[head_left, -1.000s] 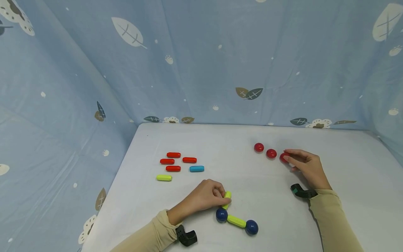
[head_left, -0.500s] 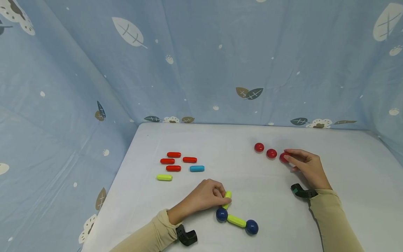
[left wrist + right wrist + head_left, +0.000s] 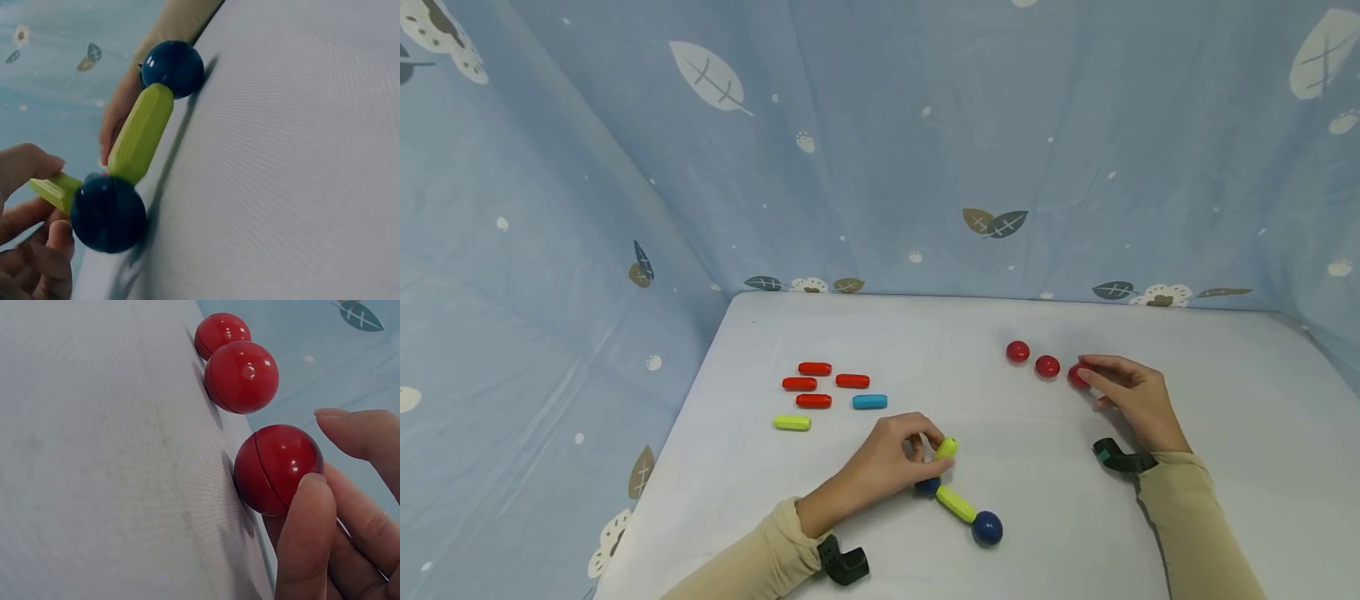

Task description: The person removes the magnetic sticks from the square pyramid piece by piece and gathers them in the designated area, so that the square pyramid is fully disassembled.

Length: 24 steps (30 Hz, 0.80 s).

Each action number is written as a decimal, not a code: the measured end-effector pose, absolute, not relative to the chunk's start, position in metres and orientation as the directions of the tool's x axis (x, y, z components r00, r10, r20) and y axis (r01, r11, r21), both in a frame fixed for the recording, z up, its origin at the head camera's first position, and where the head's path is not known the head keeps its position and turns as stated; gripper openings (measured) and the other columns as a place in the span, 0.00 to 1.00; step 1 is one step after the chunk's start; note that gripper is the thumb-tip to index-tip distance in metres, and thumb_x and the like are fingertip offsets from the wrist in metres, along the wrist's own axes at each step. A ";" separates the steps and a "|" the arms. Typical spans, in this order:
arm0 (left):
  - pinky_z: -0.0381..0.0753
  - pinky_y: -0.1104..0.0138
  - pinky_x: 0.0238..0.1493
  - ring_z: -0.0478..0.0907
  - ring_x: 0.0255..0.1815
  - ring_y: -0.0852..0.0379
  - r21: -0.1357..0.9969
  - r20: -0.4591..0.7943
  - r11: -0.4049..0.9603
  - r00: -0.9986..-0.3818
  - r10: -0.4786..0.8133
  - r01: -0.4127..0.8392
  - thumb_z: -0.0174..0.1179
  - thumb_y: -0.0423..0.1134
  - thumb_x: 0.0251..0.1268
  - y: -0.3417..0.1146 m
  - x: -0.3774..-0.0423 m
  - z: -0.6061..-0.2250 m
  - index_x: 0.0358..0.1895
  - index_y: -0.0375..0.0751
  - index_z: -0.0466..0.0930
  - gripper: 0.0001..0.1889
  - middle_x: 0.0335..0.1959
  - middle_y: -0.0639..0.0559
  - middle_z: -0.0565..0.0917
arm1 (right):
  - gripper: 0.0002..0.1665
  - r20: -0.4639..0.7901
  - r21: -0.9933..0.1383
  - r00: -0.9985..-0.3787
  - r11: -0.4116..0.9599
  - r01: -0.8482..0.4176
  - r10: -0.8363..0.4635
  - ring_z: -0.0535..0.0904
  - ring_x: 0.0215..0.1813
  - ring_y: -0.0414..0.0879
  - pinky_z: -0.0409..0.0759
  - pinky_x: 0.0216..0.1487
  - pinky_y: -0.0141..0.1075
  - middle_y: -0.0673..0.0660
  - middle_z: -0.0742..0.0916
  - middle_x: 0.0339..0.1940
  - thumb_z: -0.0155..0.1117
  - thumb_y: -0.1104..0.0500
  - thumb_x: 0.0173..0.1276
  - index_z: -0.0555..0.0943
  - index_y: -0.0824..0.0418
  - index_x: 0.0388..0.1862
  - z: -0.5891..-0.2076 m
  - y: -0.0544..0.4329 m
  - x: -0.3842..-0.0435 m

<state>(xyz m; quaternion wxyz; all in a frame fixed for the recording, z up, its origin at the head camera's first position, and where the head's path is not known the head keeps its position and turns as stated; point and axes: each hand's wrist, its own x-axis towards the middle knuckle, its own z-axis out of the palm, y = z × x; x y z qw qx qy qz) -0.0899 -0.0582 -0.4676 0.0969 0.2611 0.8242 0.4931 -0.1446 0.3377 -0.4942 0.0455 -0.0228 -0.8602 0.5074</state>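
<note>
My left hand (image 3: 883, 458) pinches a yellow-green magnetic rod (image 3: 947, 448) between thumb and fingers. That rod joins a dark blue ball (image 3: 107, 214), partly hidden by the hand in the head view. From this ball a second yellow-green rod (image 3: 957, 504) runs to another dark blue ball (image 3: 987, 528), forming a bent chain close over the white table. On the right, my right hand (image 3: 1138, 404) holds a red ball (image 3: 278, 469) with the thumb on its near side and fingers behind; the index fingertip stands off it.
Two more red balls (image 3: 1018, 352) (image 3: 1047, 367) lie left of the right hand. At the left of the white table (image 3: 940, 333) are several red rods (image 3: 813, 401), a blue rod (image 3: 869, 402) and a yellow-green rod (image 3: 792, 422). A patterned blue curtain (image 3: 880, 150) hangs behind.
My left hand has raised the pinched rod slightly away from me, and the attached chain has shifted up and left in the head view, turning a little. The right hand has stayed at its red ball.
</note>
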 end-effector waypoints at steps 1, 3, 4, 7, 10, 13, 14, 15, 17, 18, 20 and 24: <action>0.77 0.75 0.33 0.77 0.28 0.71 0.856 0.127 0.370 -0.841 0.525 0.361 0.75 0.40 0.61 -0.058 -0.089 -0.466 0.40 0.50 0.87 0.08 0.36 0.61 0.85 | 0.30 0.055 -0.876 -0.995 0.482 -0.007 0.087 0.80 0.46 0.24 0.85 0.34 0.28 0.27 0.81 0.50 0.68 0.50 0.74 0.79 0.67 0.66 -0.494 0.338 -0.145; 0.77 0.75 0.32 0.78 0.29 0.69 0.841 0.168 0.364 -0.834 0.525 0.399 0.75 0.38 0.60 -0.058 -0.088 -0.462 0.41 0.50 0.86 0.09 0.37 0.61 0.85 | 0.30 0.053 -0.879 -0.995 0.477 -0.003 0.090 0.80 0.46 0.25 0.85 0.34 0.28 0.27 0.81 0.50 0.68 0.50 0.74 0.79 0.67 0.67 -0.494 0.338 -0.145; 0.78 0.75 0.31 0.79 0.30 0.68 0.839 0.181 0.358 -0.831 0.526 0.410 0.75 0.36 0.59 -0.058 -0.088 -0.461 0.41 0.49 0.86 0.09 0.36 0.60 0.85 | 0.30 0.053 -0.878 -0.994 0.479 -0.002 0.093 0.80 0.46 0.25 0.85 0.34 0.28 0.27 0.81 0.50 0.68 0.50 0.74 0.79 0.67 0.67 -0.495 0.338 -0.146; 0.78 0.76 0.28 0.81 0.34 0.65 0.832 0.214 0.341 -0.820 0.531 0.438 0.74 0.33 0.59 -0.058 -0.086 -0.458 0.41 0.49 0.85 0.10 0.37 0.59 0.85 | 0.30 0.047 -0.876 -0.994 0.482 0.008 0.103 0.79 0.46 0.25 0.85 0.35 0.28 0.27 0.81 0.50 0.67 0.49 0.75 0.79 0.66 0.67 -0.495 0.338 -0.146; 0.79 0.76 0.26 0.82 0.37 0.62 0.826 0.227 0.343 -0.821 0.525 0.447 0.73 0.31 0.58 -0.058 -0.085 -0.457 0.42 0.48 0.84 0.12 0.39 0.58 0.84 | 0.30 0.043 -0.878 -0.992 0.478 0.019 0.119 0.79 0.46 0.27 0.85 0.35 0.27 0.27 0.81 0.49 0.68 0.48 0.74 0.80 0.65 0.67 -0.494 0.337 -0.146; 0.81 0.75 0.28 0.83 0.41 0.62 0.815 0.216 0.375 -0.833 0.510 0.442 0.72 0.30 0.59 -0.059 -0.087 -0.459 0.43 0.48 0.81 0.13 0.41 0.58 0.84 | 0.31 0.047 -0.882 -0.991 0.471 0.019 0.127 0.80 0.45 0.28 0.85 0.35 0.28 0.27 0.82 0.49 0.69 0.47 0.73 0.80 0.64 0.66 -0.493 0.336 -0.145; 0.82 0.75 0.29 0.83 0.42 0.62 0.814 0.202 0.390 -0.840 0.504 0.430 0.72 0.30 0.59 -0.059 -0.087 -0.460 0.43 0.49 0.80 0.13 0.41 0.58 0.84 | 0.30 0.049 -0.883 -0.990 0.469 0.021 0.136 0.80 0.45 0.28 0.85 0.35 0.28 0.27 0.82 0.49 0.69 0.47 0.73 0.81 0.64 0.66 -0.493 0.335 -0.145; 0.82 0.75 0.30 0.82 0.43 0.63 0.814 0.189 0.402 -0.846 0.498 0.419 0.72 0.30 0.59 -0.060 -0.089 -0.461 0.43 0.49 0.80 0.14 0.42 0.58 0.84 | 0.30 0.056 -0.887 -0.988 0.462 0.015 0.141 0.80 0.45 0.28 0.85 0.35 0.28 0.27 0.82 0.49 0.69 0.47 0.73 0.81 0.64 0.66 -0.493 0.335 -0.145; 0.84 0.74 0.34 0.82 0.44 0.63 0.809 0.168 0.428 -0.856 0.489 0.403 0.73 0.31 0.59 -0.061 -0.091 -0.464 0.41 0.49 0.80 0.13 0.42 0.58 0.85 | 0.28 0.084 -0.899 -0.983 0.439 -0.003 0.165 0.81 0.45 0.29 0.85 0.33 0.28 0.28 0.83 0.49 0.69 0.50 0.73 0.81 0.64 0.65 -0.492 0.333 -0.145; 0.84 0.73 0.37 0.81 0.44 0.64 0.806 0.158 0.440 -0.860 0.485 0.396 0.73 0.31 0.59 -0.061 -0.092 -0.466 0.41 0.49 0.80 0.13 0.42 0.58 0.85 | 0.27 0.110 -0.902 -0.977 0.431 -0.020 0.185 0.81 0.47 0.28 0.84 0.32 0.28 0.29 0.84 0.50 0.69 0.51 0.73 0.81 0.65 0.64 -0.491 0.332 -0.144; 0.84 0.72 0.44 0.81 0.44 0.64 0.794 0.142 0.467 -0.866 0.480 0.389 0.74 0.33 0.59 -0.062 -0.094 -0.469 0.41 0.49 0.82 0.12 0.41 0.58 0.86 | 0.23 0.173 -0.910 -0.958 0.410 -0.066 0.231 0.82 0.51 0.28 0.83 0.30 0.27 0.31 0.86 0.51 0.70 0.55 0.73 0.82 0.66 0.62 -0.487 0.329 -0.144; 0.83 0.70 0.51 0.81 0.42 0.67 0.774 0.109 0.513 -0.875 0.472 0.373 0.75 0.35 0.59 -0.065 -0.097 -0.473 0.42 0.50 0.85 0.11 0.41 0.60 0.88 | 0.19 0.297 -0.896 -0.921 0.407 -0.177 0.253 0.82 0.57 0.30 0.82 0.28 0.25 0.35 0.89 0.52 0.71 0.61 0.70 0.85 0.66 0.58 -0.473 0.316 -0.143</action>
